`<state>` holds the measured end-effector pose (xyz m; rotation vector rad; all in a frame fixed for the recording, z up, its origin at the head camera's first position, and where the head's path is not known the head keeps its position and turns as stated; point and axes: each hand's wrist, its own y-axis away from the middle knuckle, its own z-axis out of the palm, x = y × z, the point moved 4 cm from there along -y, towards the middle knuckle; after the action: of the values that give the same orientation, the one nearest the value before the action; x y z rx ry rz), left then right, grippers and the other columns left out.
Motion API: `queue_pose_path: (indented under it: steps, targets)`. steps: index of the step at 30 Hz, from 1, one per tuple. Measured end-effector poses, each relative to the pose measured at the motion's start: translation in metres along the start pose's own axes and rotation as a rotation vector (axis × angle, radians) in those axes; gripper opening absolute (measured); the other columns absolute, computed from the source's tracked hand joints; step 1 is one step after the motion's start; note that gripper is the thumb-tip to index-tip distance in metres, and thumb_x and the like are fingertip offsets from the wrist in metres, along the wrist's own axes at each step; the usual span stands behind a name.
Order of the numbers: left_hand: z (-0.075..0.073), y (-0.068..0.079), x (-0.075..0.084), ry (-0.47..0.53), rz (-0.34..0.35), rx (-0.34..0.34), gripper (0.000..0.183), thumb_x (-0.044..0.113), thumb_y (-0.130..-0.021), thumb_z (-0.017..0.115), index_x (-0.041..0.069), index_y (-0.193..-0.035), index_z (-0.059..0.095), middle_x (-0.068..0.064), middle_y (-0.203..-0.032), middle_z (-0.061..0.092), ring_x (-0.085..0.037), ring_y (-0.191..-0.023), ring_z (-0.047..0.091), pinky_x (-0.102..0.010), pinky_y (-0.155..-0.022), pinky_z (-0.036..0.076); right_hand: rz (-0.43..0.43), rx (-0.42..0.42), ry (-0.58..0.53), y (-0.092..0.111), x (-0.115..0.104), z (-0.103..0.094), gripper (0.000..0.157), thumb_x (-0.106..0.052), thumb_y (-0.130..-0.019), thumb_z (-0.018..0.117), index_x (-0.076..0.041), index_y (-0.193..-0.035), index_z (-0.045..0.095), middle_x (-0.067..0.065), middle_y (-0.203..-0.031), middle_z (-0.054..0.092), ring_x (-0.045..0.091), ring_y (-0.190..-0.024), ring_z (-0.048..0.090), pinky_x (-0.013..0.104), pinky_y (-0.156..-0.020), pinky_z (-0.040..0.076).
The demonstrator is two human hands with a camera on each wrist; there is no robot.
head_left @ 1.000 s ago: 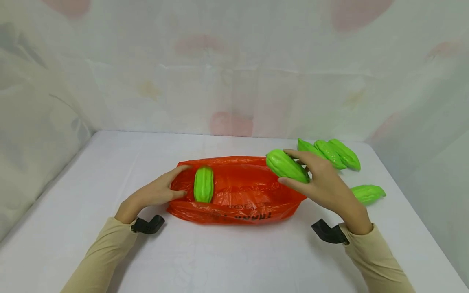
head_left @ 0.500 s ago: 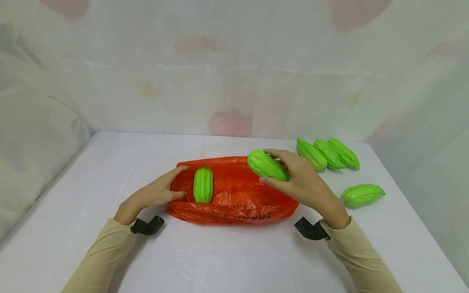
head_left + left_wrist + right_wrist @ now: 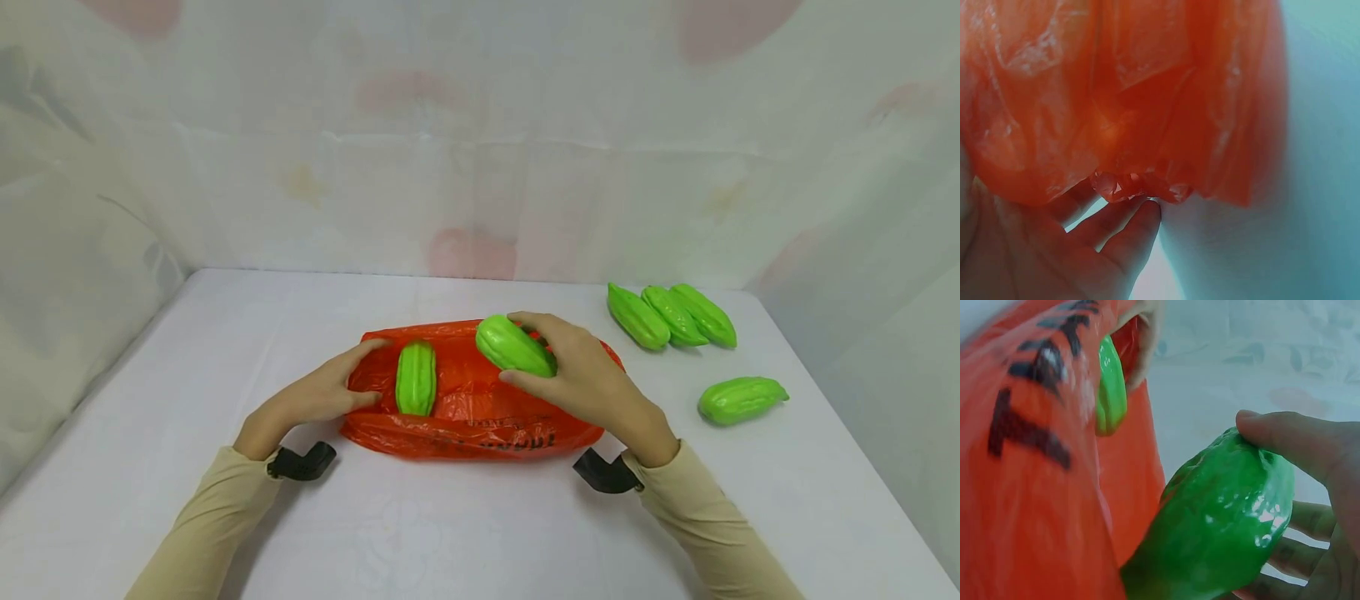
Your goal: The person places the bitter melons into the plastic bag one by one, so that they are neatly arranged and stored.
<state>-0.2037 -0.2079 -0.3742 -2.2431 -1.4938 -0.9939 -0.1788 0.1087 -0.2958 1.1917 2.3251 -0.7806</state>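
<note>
A red plastic bag [image 3: 487,437] with dark lettering lies mouth-open on the table, and one green bitter melon [image 3: 416,379] rests inside its left part. At the bag's left end my left hand [image 3: 318,392] holds the mouth, thumb and fingers spread at the edge. The left wrist view shows those fingers [image 3: 1132,234] partly covered by red plastic. Over the bag's right half, my right hand [image 3: 585,371] grips another bitter melon [image 3: 513,346] between thumb and fingers. In the right wrist view this ridged, glossy melon [image 3: 1216,519] is close beside the bag's lettered wall.
Three bitter melons [image 3: 675,317] lie side by side at the table's back right. A single bitter melon [image 3: 742,400] lies nearer on the right. A pale patterned sheet [image 3: 480,167] hangs behind the white table [image 3: 420,533].
My right hand has moved left with its bitter melon, from the bag's right edge to above its right half. The left hand has stayed at the bag's left end.
</note>
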Motion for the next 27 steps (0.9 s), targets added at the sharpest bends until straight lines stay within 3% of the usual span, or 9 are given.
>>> queue_pose_path:
  steps: [12, 27]
  targets:
    - [0.000, 0.000, 0.001, 0.014, -0.009, -0.004, 0.071, 0.011, -0.091, 0.062, 0.004, -0.152, 0.027, -0.023, -0.151, 0.039, -0.041, -0.133, 0.044, -0.063, -0.109, 0.037, 0.034, -0.064, -0.080, -0.008, -0.009, 0.020, 0.062, -0.034, -0.085, 0.077, -0.015, -0.139, 0.051, -0.004, -0.118, 0.062, 0.013, -0.101, 0.060, 0.030, -0.084, 0.054]
    - [-0.001, 0.001, 0.003, 0.001, -0.003, -0.002, 0.071, 0.011, -0.090, 0.062, 0.005, -0.152, 0.028, -0.022, -0.148, 0.042, -0.040, -0.131, 0.046, -0.063, -0.108, 0.038, 0.084, -0.129, 0.023, -0.019, -0.019, 0.040, 0.061, -0.042, -0.086, 0.074, -0.016, -0.137, 0.053, -0.007, -0.112, 0.062, 0.010, -0.094, 0.057, 0.028, -0.079, 0.051]
